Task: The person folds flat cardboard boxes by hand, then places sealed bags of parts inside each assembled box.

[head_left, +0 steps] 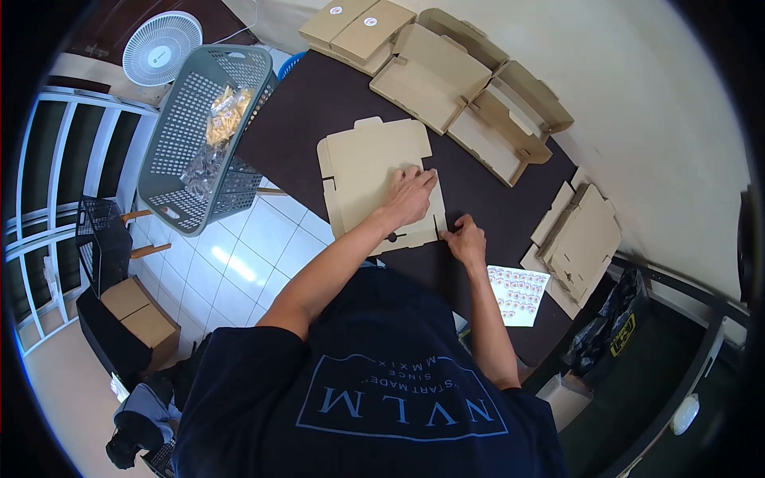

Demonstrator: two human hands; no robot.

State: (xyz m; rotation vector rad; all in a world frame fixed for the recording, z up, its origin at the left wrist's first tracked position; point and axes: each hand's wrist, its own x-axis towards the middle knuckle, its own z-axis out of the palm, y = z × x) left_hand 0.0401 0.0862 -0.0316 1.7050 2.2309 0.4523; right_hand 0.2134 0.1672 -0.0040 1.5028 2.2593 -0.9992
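A flat, unfolded cardboard box (366, 167) lies on the dark table in front of me, with slots and tabs along its edges. My left hand (410, 197) rests on its right side, palm down, the fingers spread and slightly bent on the board near the crease. At the near right corner of the same board is my right hand (467, 240), its thumb and fingers pinched at the edge flap. A sheet of round stickers (517, 295) lies close to my right forearm.
Open cardboard boxes (434, 76) and closed stickered boxes (358, 28) line the table's back edge. Flat box blanks (582, 239) are stacked at right. Left of the table stands a grey-green basket (163, 135) with bagged goods (227, 115), near a white fan (162, 48).
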